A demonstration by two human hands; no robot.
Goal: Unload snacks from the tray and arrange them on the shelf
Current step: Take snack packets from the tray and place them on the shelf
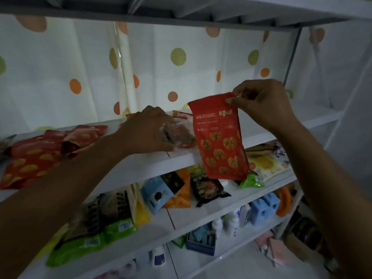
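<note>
While several packets already lie on the shelf [181, 158], the right hand [261, 103] pinches a red snack bag [221, 141] by its top at centre frame, not yet placed. The left hand [149, 129] presses flat on a clear packet [181, 133].

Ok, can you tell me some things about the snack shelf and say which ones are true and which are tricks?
1. The right hand pinches the top edge of a red walnut bag. True.
2. The red walnut bag lies flat on the shelf. False: it hangs in the air in front of the top shelf.
3. The left hand rests on a clear snack packet on the top shelf. True.
4. The curtain behind has stripes. False: it has orange and green dots.
</note>
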